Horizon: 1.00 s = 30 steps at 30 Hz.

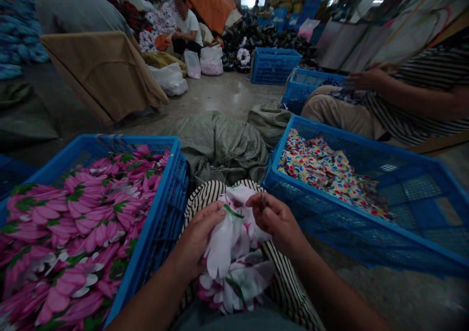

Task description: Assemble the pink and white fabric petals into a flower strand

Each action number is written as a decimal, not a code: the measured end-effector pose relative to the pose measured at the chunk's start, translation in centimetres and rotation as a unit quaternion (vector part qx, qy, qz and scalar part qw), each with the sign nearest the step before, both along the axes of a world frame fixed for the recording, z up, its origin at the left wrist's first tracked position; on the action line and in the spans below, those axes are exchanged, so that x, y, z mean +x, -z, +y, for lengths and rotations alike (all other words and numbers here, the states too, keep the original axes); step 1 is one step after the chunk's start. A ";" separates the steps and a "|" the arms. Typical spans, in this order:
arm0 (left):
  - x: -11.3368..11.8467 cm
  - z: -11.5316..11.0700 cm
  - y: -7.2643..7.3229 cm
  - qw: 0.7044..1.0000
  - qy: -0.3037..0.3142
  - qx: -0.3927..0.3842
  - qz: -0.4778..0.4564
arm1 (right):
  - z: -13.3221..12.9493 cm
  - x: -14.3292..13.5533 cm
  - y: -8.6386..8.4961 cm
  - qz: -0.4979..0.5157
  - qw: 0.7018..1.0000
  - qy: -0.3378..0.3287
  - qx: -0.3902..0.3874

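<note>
My left hand (pixel 201 231) grips a petal-shaped fabric piece (pixel 220 245), pale side up, with pink edges and a green strip near its top. Close by on the right, my right hand (pixel 276 218) is closed in a pinch around something small and dark that I cannot make out. Its fingertips are at the fabric's right edge. More petal-shaped fabric pieces (pixel 245 279), white with pink and green, lie in my lap on striped cloth (pixel 289 277).
At left stands a blue crate (pixel 176 147) heaped with pink petal pieces (pixel 95 204). Another blue crate (pixel 414 201) at right holds colourful patterned fabric (pixel 326 169). Grey-green sacks (pixel 223 138) lie ahead. A person in stripes (pixel 414 91) sits at right; another (pixel 188 28) sits farther back.
</note>
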<state>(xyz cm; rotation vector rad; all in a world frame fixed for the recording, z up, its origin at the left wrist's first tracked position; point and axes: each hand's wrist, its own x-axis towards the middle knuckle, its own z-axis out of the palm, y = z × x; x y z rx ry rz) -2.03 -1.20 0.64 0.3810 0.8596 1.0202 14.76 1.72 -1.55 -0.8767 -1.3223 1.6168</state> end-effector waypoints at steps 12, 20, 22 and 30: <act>0.8 -0.4 0.2 0.990 0.036 0.068 0.117 | -1.2 -1.8 -0.7 -0.238 0.930 0.043 0.276; -0.3 -0.6 0.8 0.977 0.088 0.090 0.172 | 0.1 -1.4 -0.3 -0.291 0.916 0.033 0.273; -0.5 -0.5 0.6 0.985 0.075 0.066 0.139 | 1.1 -0.8 0.0 -0.291 0.917 0.111 0.248; -0.4 0.7 0.4 0.993 -0.114 -0.012 -0.026 | 0.7 -0.5 2.0 -0.026 0.990 0.105 -0.090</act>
